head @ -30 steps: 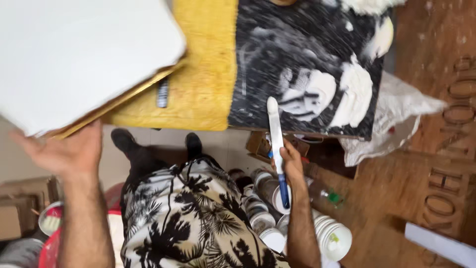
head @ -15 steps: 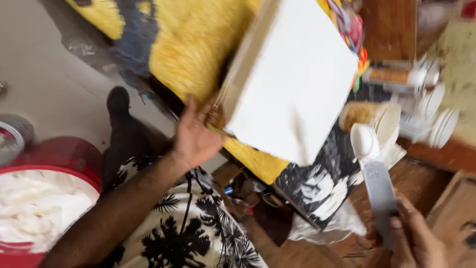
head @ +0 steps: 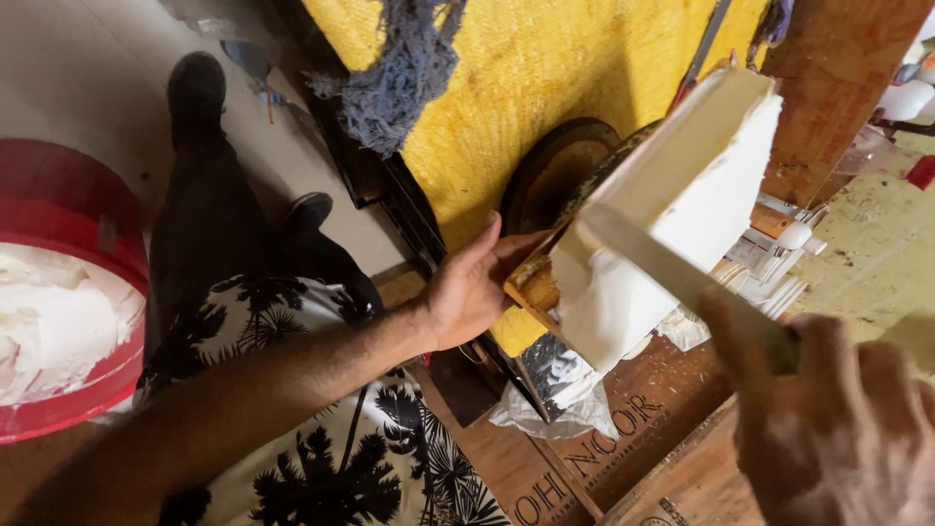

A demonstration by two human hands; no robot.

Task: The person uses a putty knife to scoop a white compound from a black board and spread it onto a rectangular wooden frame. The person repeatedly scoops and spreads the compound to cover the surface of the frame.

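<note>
I see a white-coated board (head: 682, 205) with a tan wooden edge, white paste on the grey blade of the palette knife (head: 672, 273), a red bucket (head: 68, 214) holding white paste, a yellow textured canvas (head: 545, 78) with a grey-blue frayed rag (head: 399, 78) over it, my black-and-white palm-print shirt (head: 360, 458), black shoes (head: 200, 83), brown wood crates (head: 623, 468)

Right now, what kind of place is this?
Probably an art or craft workshop. The left hand steadies a white-coated board, the right hand holds a spreading knife against it, and a red bucket holds white paste.
</note>
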